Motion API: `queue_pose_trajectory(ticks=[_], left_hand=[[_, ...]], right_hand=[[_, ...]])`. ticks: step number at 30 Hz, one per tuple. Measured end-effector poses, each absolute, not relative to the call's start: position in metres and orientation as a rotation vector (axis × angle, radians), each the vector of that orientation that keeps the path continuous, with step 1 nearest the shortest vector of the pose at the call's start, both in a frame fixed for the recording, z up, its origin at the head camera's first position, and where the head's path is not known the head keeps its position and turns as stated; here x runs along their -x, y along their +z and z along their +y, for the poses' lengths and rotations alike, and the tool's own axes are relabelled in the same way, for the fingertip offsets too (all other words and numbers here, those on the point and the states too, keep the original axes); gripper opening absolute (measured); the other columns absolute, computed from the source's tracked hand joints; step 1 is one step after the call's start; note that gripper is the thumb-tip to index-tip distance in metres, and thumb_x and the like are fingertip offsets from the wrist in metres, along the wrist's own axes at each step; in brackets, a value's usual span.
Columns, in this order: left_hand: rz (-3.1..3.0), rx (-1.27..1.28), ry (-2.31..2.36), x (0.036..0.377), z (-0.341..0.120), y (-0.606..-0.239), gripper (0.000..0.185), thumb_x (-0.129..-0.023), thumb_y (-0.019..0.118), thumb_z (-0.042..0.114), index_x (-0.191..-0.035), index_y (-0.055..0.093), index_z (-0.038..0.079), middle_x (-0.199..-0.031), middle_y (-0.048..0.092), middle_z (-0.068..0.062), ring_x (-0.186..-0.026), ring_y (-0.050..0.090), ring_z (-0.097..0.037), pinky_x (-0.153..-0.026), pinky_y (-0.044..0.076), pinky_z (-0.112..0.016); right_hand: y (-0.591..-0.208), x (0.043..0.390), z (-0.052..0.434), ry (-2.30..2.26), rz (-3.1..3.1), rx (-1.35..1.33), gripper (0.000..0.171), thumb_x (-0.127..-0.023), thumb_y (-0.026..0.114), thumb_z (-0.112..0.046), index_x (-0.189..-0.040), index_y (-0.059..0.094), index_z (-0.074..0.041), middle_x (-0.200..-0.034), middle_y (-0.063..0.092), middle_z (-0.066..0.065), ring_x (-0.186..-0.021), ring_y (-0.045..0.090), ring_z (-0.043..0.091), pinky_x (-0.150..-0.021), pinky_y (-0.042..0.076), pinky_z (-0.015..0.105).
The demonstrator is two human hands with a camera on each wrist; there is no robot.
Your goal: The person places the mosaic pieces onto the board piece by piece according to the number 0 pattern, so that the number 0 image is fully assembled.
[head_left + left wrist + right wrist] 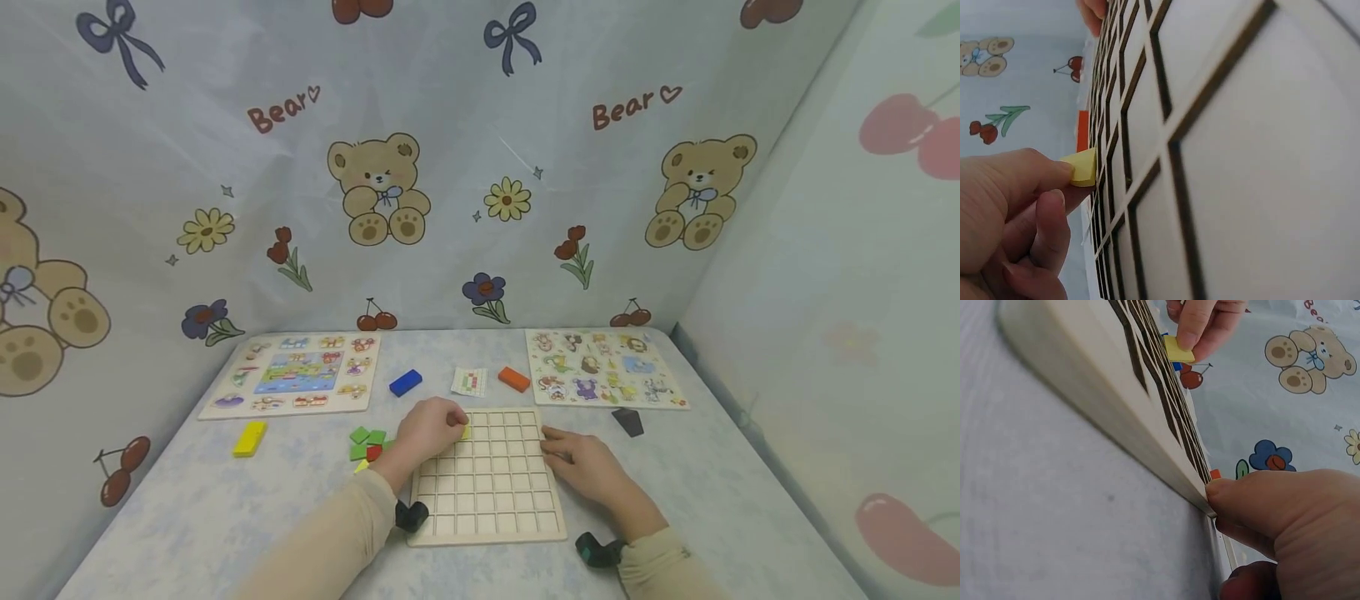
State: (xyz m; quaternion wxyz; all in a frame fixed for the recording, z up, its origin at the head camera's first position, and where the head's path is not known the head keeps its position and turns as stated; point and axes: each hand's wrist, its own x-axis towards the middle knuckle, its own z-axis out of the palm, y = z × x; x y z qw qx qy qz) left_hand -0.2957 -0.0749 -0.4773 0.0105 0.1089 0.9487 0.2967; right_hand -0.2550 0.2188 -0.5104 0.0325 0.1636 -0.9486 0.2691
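A square wooden grid board [487, 503] lies flat on the table in the head view, divided into many small cells. Between thumb and finger, my left hand [429, 429] pinches a small yellow square tile [1083, 167] above the board's far left part. The right wrist view shows the same tile held tilted near the grid surface. At the board's right edge is my right hand [588, 467]; its thumb and fingertips touch the rim. To the left of the board lie several green tiles [359, 435], a red tile [374, 452] and another yellow tile [362, 466], partly hidden by my left arm.
Behind the board are a blue block [406, 382], a small pattern card [469, 382] and an orange block [514, 379]. Picture boards stand at back left [300, 375] and back right [604, 367]. A yellow block [250, 438] lies left, a dark piece [628, 422] right.
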Motion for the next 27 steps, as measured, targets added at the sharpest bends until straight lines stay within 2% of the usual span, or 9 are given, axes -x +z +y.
queue_pose_trajectory(ticks=[17, 24, 27], left_hand=[[2.906, -0.340, 0.969, 0.2983, -0.0747, -0.4804, 0.006, -0.094, 0.075, 0.025, -0.098, 0.080, 0.024, -0.098, 0.073, 0.008, -0.087, 0.064, -0.010, -0.075, 0.053, -0.036], [2.924, -0.349, 0.866, 0.2999, -0.0725, -0.4805, 0.006, -0.094, 0.076, 0.026, -0.094, 0.081, 0.025, -0.094, 0.073, 0.009, -0.081, 0.063, -0.009, -0.071, 0.053, -0.036], [2.935, -0.387, 0.828, 0.2999, -0.0711, -0.4814, 0.007, -0.095, 0.075, 0.026, -0.097, 0.081, 0.025, -0.098, 0.074, 0.009, -0.086, 0.065, -0.010, -0.075, 0.055, -0.037]], right_hand=[[-0.5067, 0.2542, 0.2175, 0.866, -2.922, -0.511, 0.028, -0.096, 0.074, -0.022, -0.122, 0.077, -0.014, -0.146, 0.062, 0.001, -0.136, 0.057, 0.029, -0.111, 0.044, 0.051], [-0.5075, 0.2531, 0.2174, 0.883, -2.936, -0.487, 0.028, -0.096, 0.073, -0.021, -0.122, 0.077, -0.014, -0.146, 0.061, 0.002, -0.136, 0.057, 0.030, -0.112, 0.044, 0.051], [-0.5076, 0.2529, 0.2184, 0.879, -2.938, -0.482, 0.028, -0.096, 0.073, -0.022, -0.123, 0.076, -0.014, -0.147, 0.061, 0.001, -0.137, 0.057, 0.030, -0.112, 0.043, 0.052]])
